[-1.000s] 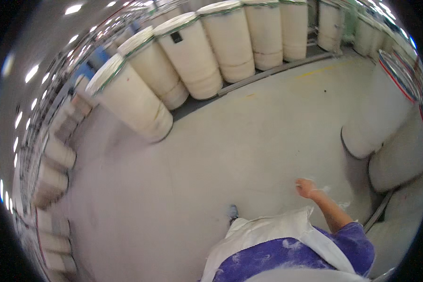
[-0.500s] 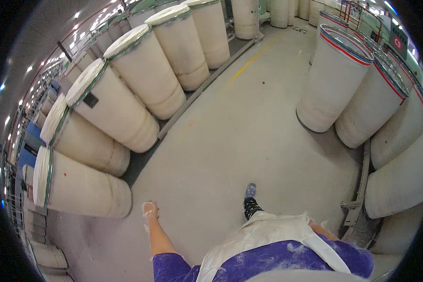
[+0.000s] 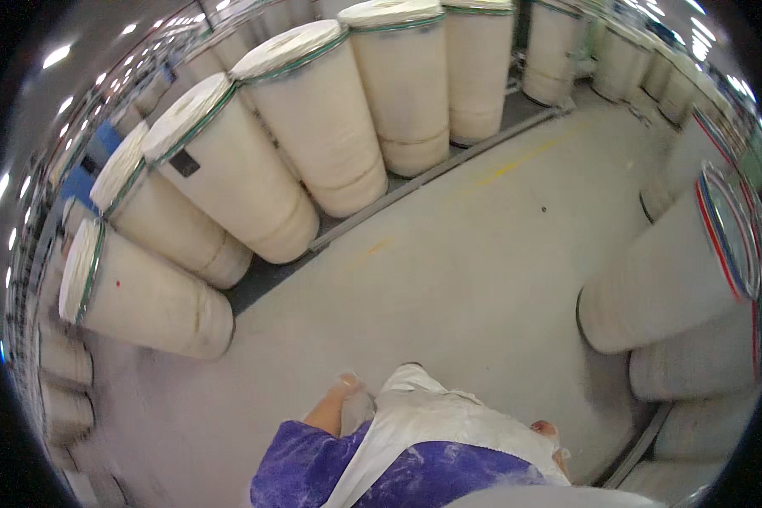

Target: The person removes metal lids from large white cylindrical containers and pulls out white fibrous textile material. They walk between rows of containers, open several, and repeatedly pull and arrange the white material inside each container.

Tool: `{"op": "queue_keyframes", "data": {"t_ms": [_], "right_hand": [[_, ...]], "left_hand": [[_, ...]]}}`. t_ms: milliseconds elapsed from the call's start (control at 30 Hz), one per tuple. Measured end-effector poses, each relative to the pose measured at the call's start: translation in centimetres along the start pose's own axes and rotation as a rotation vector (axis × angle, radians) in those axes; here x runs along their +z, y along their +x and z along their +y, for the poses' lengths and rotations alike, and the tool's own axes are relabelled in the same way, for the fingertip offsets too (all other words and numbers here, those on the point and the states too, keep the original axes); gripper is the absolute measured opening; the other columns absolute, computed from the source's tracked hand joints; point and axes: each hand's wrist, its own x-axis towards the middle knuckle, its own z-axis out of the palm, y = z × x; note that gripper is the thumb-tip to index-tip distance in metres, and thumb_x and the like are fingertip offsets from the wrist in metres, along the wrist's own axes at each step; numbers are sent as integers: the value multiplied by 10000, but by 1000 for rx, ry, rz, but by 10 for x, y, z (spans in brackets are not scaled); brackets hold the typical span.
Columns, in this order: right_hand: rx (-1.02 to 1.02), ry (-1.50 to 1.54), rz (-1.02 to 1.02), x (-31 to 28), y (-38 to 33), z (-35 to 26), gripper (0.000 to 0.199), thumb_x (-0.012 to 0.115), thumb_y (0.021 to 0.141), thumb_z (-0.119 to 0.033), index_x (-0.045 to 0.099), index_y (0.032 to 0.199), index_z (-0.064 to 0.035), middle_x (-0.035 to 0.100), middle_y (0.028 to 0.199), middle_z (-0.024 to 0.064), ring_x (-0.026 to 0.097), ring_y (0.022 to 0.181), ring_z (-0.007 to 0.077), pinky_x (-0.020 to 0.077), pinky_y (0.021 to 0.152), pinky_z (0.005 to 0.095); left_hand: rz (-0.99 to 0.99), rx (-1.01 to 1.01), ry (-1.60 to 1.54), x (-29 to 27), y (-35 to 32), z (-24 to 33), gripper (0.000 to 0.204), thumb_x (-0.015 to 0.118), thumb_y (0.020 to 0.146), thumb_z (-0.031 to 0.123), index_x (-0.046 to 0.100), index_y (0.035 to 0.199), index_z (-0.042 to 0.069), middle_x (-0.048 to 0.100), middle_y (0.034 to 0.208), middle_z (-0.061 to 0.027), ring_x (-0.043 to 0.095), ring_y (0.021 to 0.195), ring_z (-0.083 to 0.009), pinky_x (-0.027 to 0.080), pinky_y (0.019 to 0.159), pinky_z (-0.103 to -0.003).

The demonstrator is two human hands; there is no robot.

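My left hand [image 3: 345,386] hangs low beside the white apron [image 3: 449,419], over the grey floor [image 3: 415,279]. White wrapping or fibre clings around it, and its fingers are too blurred to read. On the apron's other side is my right hand [image 3: 545,430], partly hidden by the cloth, its fingers unclear. Neither hand touches a container. Nearest on the left stands a tall cream can [image 3: 157,292] with a green rim, heaped with white fibre at its top.
More filled cream cans [image 3: 313,118] line the left behind a low metal rail [image 3: 449,169]. On the right stand pale cans [image 3: 660,292] with red and blue rims, beside another floor rail [image 3: 639,449]. A small dark spot [image 3: 543,209] lies on the floor.
My view has swung to the right-hand cans' side lower in the picture, with the left row shifting rightward. My left hand has drawn in toward the apron. My right hand has come into view.
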Motion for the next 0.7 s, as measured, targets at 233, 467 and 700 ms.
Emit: {"op": "queue_keyframes", "data": {"t_ms": [233, 467, 700], "right_hand": [[-47, -179, -160, -100, 148, -103, 279, 660, 721, -321, 697, 898, -109, 693, 894, 115, 651, 890, 285, 505, 803, 360], [130, -40, -60, -166, 212, -187, 323, 625, 767, -334, 682, 995, -113, 675, 967, 123, 634, 936, 282, 496, 811, 370], [369, 291, -110, -189, 255, -223, 338, 585, 782, -310, 673, 1031, -100, 665, 1006, 144, 621, 984, 290, 495, 821, 374]], "left_hand": [[-44, -252, 113, -72, 115, 63, 457, 529, 816, 416, 654, 1075, 61, 610, 1167, -156, 573, 1101, -309, 446, 926, -418], [-240, -28, 295, -245, 281, 221, 488, 453, 871, 457, 645, 1091, 65, 586, 1206, -156, 544, 1128, -312, 417, 959, -421], [109, 452, 539, -407, 457, 503, 438, 529, 860, 380, 627, 1076, 13, 650, 1015, -199, 611, 952, -348, 464, 847, -435]]}}
